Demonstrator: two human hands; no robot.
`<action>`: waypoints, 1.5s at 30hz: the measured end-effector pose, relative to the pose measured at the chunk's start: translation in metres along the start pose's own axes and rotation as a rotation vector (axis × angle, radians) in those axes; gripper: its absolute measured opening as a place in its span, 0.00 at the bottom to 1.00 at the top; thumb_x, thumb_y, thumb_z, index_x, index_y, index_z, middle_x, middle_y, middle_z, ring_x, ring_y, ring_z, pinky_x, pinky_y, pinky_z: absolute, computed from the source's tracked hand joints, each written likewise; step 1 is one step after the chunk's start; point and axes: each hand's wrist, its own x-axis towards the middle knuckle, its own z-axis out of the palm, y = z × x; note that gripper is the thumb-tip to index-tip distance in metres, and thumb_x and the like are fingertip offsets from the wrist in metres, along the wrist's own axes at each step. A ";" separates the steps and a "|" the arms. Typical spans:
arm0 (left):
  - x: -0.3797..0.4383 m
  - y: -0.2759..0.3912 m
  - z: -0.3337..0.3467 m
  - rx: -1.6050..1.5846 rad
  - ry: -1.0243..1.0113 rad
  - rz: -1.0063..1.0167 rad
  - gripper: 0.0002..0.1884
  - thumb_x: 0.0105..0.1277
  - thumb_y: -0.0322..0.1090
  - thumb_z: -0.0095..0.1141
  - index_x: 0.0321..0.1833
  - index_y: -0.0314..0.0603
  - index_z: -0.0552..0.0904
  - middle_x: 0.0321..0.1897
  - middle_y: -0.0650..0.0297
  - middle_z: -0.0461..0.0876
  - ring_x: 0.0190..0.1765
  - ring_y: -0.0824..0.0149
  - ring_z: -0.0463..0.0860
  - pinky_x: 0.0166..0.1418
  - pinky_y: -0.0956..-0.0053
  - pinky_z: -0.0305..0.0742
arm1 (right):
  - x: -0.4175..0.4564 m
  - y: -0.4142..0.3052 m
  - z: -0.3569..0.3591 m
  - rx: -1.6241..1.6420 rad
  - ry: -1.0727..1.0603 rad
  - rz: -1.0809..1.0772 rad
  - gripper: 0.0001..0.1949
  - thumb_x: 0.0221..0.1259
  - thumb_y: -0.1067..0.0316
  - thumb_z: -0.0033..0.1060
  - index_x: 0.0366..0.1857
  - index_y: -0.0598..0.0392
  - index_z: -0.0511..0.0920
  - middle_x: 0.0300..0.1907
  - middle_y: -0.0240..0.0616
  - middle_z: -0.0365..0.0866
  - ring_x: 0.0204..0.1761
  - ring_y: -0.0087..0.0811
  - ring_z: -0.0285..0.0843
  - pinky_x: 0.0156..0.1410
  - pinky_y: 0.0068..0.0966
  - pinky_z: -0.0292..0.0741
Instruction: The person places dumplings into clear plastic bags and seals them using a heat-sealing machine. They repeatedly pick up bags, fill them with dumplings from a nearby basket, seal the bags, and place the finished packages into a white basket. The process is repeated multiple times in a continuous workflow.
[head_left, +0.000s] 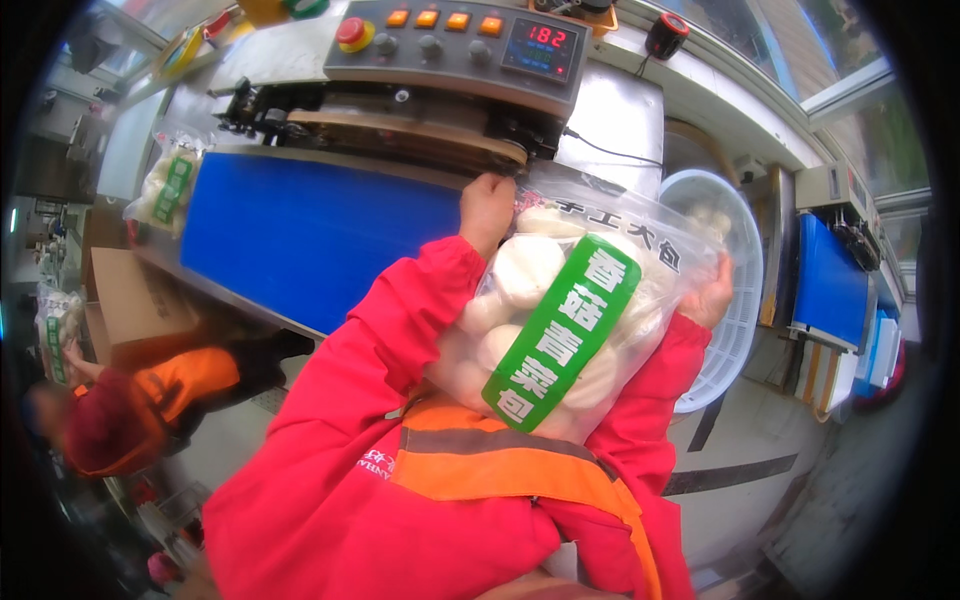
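A clear plastic bag of white steamed buns (529, 271), with a green printed label strip, is held up before my chest. Its top edge lies close to the right end of a continuous band sealer (405, 131). My left hand (487, 210) grips the bag's upper left corner, right beside the sealer's belt inlet. On the opposite side, my right hand (707, 294) has hold of the bag's right upper edge. Below the sealing head runs its blue conveyor belt (315, 232).
Another bag of buns (171, 187) is at the conveyor's far left end. A co-worker (142, 412) at left holds a similar bag (56, 322) near an open cardboard box (139, 292). A white plastic basket (739, 360) stands at right, before a second blue-belted machine (829, 277).
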 end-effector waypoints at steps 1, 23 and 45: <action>0.000 0.007 0.000 -0.013 -0.034 -0.048 0.13 0.58 0.37 0.53 0.33 0.30 0.80 0.28 0.51 0.81 0.33 0.61 0.80 0.38 0.68 0.72 | -0.005 -0.001 0.001 0.002 0.003 -0.008 0.14 0.66 0.59 0.43 0.45 0.58 0.73 0.34 0.39 0.78 0.37 0.33 0.78 0.38 0.28 0.76; 0.014 -0.012 0.018 0.180 -0.171 -0.050 0.16 0.58 0.50 0.56 0.41 0.46 0.80 0.29 0.53 0.81 0.35 0.51 0.80 0.38 0.60 0.73 | -0.028 -0.005 0.007 -0.203 0.143 -0.260 0.14 0.61 0.65 0.53 0.48 0.59 0.76 0.29 0.31 0.74 0.20 0.17 0.63 0.22 0.15 0.61; 0.023 0.003 -0.009 -0.317 -0.125 -0.212 0.14 0.60 0.31 0.46 0.40 0.23 0.78 0.35 0.53 0.81 0.36 0.64 0.76 0.43 0.72 0.70 | -0.023 0.015 0.031 -0.006 0.170 -0.208 0.13 0.60 0.68 0.54 0.46 0.62 0.75 0.29 0.34 0.76 0.20 0.19 0.67 0.19 0.16 0.63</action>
